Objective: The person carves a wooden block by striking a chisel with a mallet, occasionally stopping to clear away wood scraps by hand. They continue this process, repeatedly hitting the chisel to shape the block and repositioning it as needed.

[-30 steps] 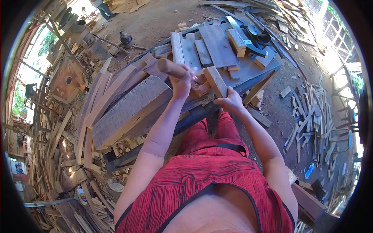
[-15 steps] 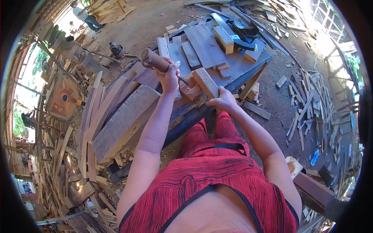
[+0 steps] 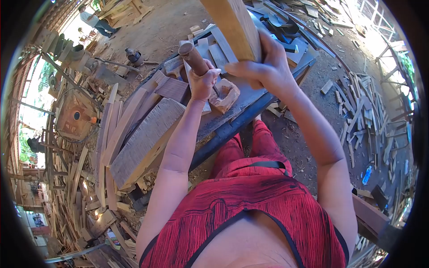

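Note:
My left hand (image 3: 202, 83) is wrapped round the brown wooden handle of a chisel (image 3: 192, 57). The chisel's thin blade points down into a hollow in a small reddish wooden block (image 3: 225, 97) at the near edge of the worktable (image 3: 250, 106). Raised in front of me, my right hand (image 3: 271, 67) grips the lower end of a thick wooden block (image 3: 236, 27), which hangs in the air above the table, apart from the chisel.
Long planks and a large rough slab (image 3: 145, 140) lie left of the table. A saw (image 3: 286, 47) rests on its far side. Wood scraps (image 3: 359, 114) cover the ground to the right. A person (image 3: 94, 22) is at the far left.
My right hand has lifted the wooden block from beside the small hollowed block to high above the table. The chisel in my left hand has shifted slightly and stays at the hollow.

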The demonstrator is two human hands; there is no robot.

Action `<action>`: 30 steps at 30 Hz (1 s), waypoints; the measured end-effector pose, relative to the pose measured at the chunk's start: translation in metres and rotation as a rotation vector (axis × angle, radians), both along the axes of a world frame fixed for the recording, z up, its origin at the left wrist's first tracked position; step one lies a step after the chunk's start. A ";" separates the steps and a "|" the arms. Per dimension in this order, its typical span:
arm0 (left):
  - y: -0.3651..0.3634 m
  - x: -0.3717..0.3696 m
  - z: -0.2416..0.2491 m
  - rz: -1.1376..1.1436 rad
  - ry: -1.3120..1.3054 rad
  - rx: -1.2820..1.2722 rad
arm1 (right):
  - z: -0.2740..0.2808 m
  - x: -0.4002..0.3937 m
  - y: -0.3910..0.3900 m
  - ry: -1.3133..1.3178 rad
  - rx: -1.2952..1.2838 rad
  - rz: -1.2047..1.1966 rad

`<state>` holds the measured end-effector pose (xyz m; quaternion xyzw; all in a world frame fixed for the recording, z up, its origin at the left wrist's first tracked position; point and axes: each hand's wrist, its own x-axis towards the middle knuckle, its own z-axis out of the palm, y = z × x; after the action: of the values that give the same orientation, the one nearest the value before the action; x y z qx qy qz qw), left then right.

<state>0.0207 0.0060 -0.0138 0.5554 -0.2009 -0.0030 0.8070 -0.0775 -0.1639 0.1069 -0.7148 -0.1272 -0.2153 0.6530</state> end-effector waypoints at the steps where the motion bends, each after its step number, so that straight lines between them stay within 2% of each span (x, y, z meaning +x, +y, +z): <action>1: 0.000 0.001 -0.002 0.015 0.021 0.010 | 0.004 0.005 0.001 -0.004 -0.001 -0.004; 3: 0.000 0.000 -0.003 0.032 0.038 0.020 | 0.011 0.014 0.004 -0.113 -0.521 -0.059; 4: 0.000 -0.003 -0.003 0.052 0.017 0.047 | 0.041 0.007 0.008 0.247 -0.899 0.028; 5: 0.001 -0.006 -0.004 0.070 -0.003 0.078 | 0.043 0.007 0.008 0.247 -0.896 0.028; 7: 0.004 -0.002 -0.006 0.059 0.000 0.043 | 0.048 0.012 0.006 0.048 -1.014 -0.102; 9: 0.007 -0.003 -0.009 0.051 0.018 0.005 | 0.055 0.012 0.003 0.016 -0.975 -0.126; 11: 0.010 -0.003 -0.005 0.001 0.019 -0.068 | 0.056 0.013 0.003 -0.068 -0.468 0.025; 12: 0.011 -0.002 -0.004 0.001 0.026 -0.066 | 0.047 0.016 0.008 -0.084 -0.365 0.030; 13: 0.011 -0.004 -0.003 0.003 0.023 -0.067 | 0.042 0.018 0.009 -0.087 -0.366 0.032; 15: 0.010 -0.010 -0.003 0.036 -0.004 -0.082 | 0.037 0.018 0.010 0.187 -0.965 0.031; 20: 0.017 -0.001 -0.012 0.004 0.007 -0.130 | 0.050 0.017 0.010 0.162 -0.952 -0.031; 22: 0.018 -0.002 -0.011 -0.009 0.000 -0.112 | 0.049 0.020 0.016 0.038 -0.448 0.058; 23: 0.016 -0.004 -0.010 0.009 0.018 -0.089 | 0.046 0.022 0.018 0.037 -0.447 0.058; 25: 0.011 -0.005 -0.012 0.024 0.032 -0.065 | 0.035 0.025 0.022 -0.068 -0.829 -0.114; 26: 0.010 -0.003 -0.017 0.045 0.021 -0.062 | 0.032 0.029 0.017 0.058 -0.998 0.024; 29: 0.012 -0.002 -0.013 0.033 -0.033 -0.029 | 0.051 0.036 0.011 0.104 -1.086 -0.073; 30: 0.013 -0.004 -0.012 0.004 -0.070 -0.005 | 0.066 0.023 0.012 0.091 -0.979 -0.093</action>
<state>0.0163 0.0195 -0.0260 0.5536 -0.2277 0.0187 0.8008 -0.0543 -0.1517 0.1733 -0.9514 -0.1529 -0.1276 0.2350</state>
